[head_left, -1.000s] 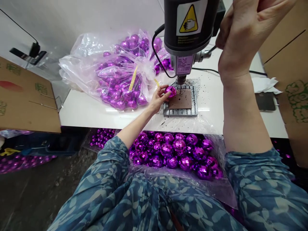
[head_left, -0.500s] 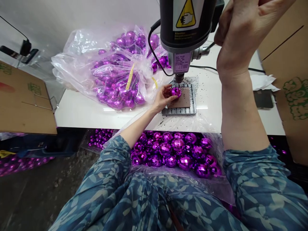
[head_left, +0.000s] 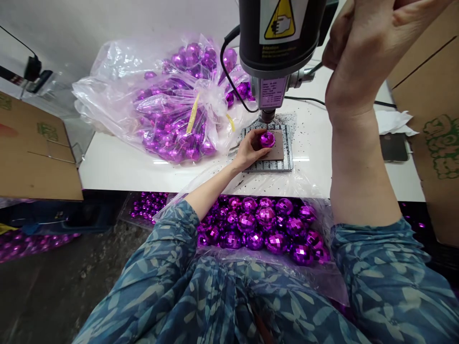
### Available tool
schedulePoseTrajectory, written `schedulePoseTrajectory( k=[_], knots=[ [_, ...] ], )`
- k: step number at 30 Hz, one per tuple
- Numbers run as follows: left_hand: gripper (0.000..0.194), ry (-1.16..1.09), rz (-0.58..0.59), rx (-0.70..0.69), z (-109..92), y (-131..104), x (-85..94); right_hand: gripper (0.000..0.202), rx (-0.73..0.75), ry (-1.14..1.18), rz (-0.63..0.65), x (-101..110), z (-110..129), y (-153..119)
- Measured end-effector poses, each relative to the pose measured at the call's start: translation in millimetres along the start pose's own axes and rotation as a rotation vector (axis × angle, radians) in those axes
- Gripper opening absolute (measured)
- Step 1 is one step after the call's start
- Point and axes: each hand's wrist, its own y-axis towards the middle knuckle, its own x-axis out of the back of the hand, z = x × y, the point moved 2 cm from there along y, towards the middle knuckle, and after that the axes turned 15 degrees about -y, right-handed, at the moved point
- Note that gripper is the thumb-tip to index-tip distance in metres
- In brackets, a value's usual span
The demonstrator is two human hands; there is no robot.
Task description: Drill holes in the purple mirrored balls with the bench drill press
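My left hand (head_left: 247,153) pinches a shiny purple faceted ball (head_left: 267,140) between thumb and fingers, over the flat brown square board (head_left: 277,153) under the black drill press (head_left: 279,59); my right hand (head_left: 362,52) curls round the metal lever (head_left: 316,69) to its right. I'd keep the ball steady and centred, fingertips well clear of the dark metal chuck (head_left: 267,116). Since half a second ago, the ball has shifted slightly right across the board.

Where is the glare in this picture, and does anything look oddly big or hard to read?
In the head view, glare streaks the white tabletop and glints off the purple balls; in the head view, the right hand looms far larger than the left hand; in the head view, the machine's label is too small to read.
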Motion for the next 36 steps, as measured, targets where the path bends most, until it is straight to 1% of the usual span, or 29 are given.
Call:
schedulePoseTrajectory(
  k=[3, 5, 7, 9, 12, 15, 19, 25, 27, 30, 32, 34, 36],
  knots=[
    [0.057, -0.055, -0.006, 0.025, 4, -1, -0.6, 0.077, 0.039, 0.048, 0.004, 2, 9, -5],
    [0.06, -0.051, -0.015, 0.032, 5, -1, 0.5, 0.073, 0.034, 0.055, -0.006, 6, 14, -11],
    [0.061, -0.043, -0.01, 0.031, 5, -2, 1.3, 0.071, 0.019, 0.025, -0.033, 9, 16, -19],
    [0.062, -0.041, -0.004, 0.031, 4, -2, 1.5, 0.071, 0.041, 0.002, -0.074, 12, 15, -29],
    [0.06, -0.058, -0.006, 0.041, 2, -3, 0.8, 0.07, 0.126, 0.058, -0.154, 13, 8, -43],
    [0.058, -0.082, 0.001, 0.035, 1, -3, 0.1, 0.069, 0.165, 0.108, -0.196, 10, -3, -52],
    [0.059, -0.091, -0.006, 0.027, 3, -2, 1.1, 0.072, 0.211, 0.11, -0.209, 9, -12, -60],
    [0.06, -0.091, 0.015, 0.011, 4, -2, 2.3, 0.07, 0.292, 0.035, -0.181, 15, -23, -73],
    [0.058, -0.087, 0.007, 0.021, 2, -2, 1.5, 0.073, 0.282, 0.008, -0.184, 15, -29, -75],
    [0.057, -0.104, -0.008, 0.041, -1, -3, 0.1, 0.079, 0.226, -0.104, -0.215, 14, -43, -80],
    [0.058, -0.117, -0.012, 0.046, 0, -3, 0.0, 0.082, 0.22, -0.144, -0.213, 13, -50, -85],
    [0.059, -0.117, 0.001, 0.027, 1, -3, 0.5, 0.084, 0.24, -0.133, -0.2, 12, -52, -88],
    [0.06, -0.101, 0.023, -0.002, 2, -2, 1.2, 0.084, 0.249, -0.117, -0.193, 12, -47, -85]
  ],
)
